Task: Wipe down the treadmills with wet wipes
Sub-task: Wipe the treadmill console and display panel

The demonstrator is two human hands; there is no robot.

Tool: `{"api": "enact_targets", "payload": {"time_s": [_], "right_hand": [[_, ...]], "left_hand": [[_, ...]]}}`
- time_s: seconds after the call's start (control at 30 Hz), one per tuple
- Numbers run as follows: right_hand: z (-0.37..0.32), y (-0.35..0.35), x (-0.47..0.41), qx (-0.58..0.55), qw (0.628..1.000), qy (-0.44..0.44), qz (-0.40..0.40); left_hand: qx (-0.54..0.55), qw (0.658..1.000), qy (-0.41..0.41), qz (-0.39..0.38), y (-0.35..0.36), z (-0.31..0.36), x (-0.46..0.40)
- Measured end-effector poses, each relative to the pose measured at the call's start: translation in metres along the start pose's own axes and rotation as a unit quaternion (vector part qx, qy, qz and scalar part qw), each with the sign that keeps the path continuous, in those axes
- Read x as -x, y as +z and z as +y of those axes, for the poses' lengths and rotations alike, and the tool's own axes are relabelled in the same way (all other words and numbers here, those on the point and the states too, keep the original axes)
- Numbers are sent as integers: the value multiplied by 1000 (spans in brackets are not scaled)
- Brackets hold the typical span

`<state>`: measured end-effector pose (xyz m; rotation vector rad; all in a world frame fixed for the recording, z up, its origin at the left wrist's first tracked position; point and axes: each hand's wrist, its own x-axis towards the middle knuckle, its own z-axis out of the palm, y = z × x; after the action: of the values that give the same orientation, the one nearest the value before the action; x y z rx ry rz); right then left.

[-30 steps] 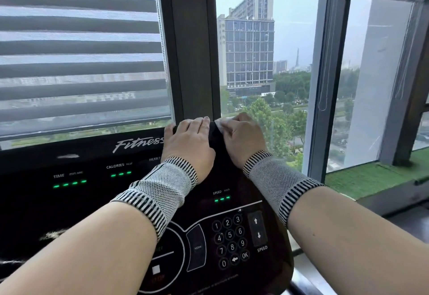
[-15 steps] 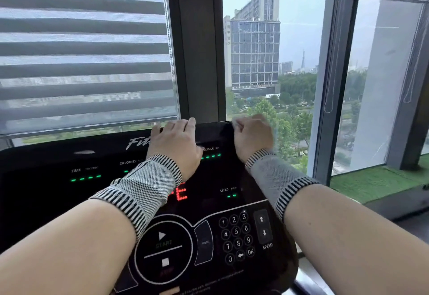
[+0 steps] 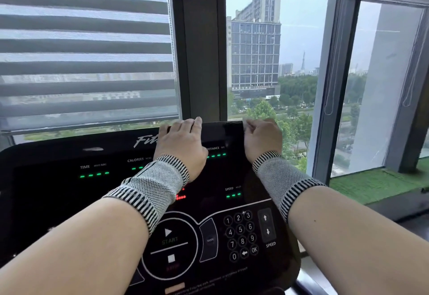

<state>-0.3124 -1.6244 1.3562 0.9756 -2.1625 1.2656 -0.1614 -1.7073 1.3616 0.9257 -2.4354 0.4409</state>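
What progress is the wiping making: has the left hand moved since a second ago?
Yes: the left hand slid left along the console top, now covering part of the Fitness logo.

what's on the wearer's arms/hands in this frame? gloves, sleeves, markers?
No gloves: the left hand and right hand are bare. Each wrist carries a grey mesh-knit wrist band with black-and-white striped edges, left and right. Forearms are bare below the bands. No cables or markers visible.

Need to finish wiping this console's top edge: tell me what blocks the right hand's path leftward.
The left hand rests on the console top edge, left of the right hand gripping its corner; bare edge lies between them.
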Motion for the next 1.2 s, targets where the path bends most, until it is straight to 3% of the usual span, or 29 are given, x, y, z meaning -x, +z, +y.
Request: {"api": "enact_targets", "payload": {"time_s": [0.03,0.17,0.33,0.47,0.5,0.63,0.8,0.93,1.1,1.2], "right_hand": [[-3,0,2,-1,1000,3,4],[-16,9,16,-1,989,-139,-57],[-8,3,2,9,1000,23,8],[-31,14,20,-2,989,-138,-57],[-29,12,18,3,988,-140,-61],[-13,4,4,17,1000,-1,-3],[-28,12,16,12,991,-123,-54],[-15,5,5,13,1000,25,11],[-35,14,20,16,990,-131,-58],[-21,9,9,24,999,-40,-11]], "left_hand": [[4,1000,-1,-1,0,0,0],[9,1000,-1,-1,-1,-1,-1],[13,1000,3,0,0,-2,-1],[13,1000,1,0,1,-3,-2],[14,1000,2,0,1,-3,-2],[18,1000,6,0,1,-3,-1],[23,1000,4,6,2,-4,-1],[22,1000,7,-1,1,-4,0],[21,1000,6,0,1,-4,-2],[19,1000,8,-3,0,-4,-1]]}}
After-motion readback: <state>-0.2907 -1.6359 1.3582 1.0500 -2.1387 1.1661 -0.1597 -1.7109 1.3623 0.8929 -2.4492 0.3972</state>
